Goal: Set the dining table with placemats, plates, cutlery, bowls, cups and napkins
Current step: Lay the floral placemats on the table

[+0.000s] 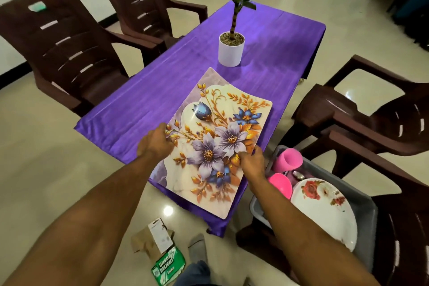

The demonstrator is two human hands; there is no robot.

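Note:
A flowered placemat [216, 123] with purple and orange blooms lies across the near end of the purple-clothed table [144, 100], its far edge curling upward. My left hand [155, 141] grips the mat's left edge. My right hand [251, 161] pinches its right edge near the table's corner. A grey tub [365, 218] on the chair at the right holds a white rose-patterned plate [325, 211], a pink cup [289, 159], a pink bowl [281, 184] and a spoon [298, 175].
A potted plant in a white pot [231, 50] stands mid-table. Two brown plastic chairs [65, 46] flank the left side, and two more [362, 121] the right. Cardboard packaging [160, 248] lies on the tiled floor by my socked foot [197, 248].

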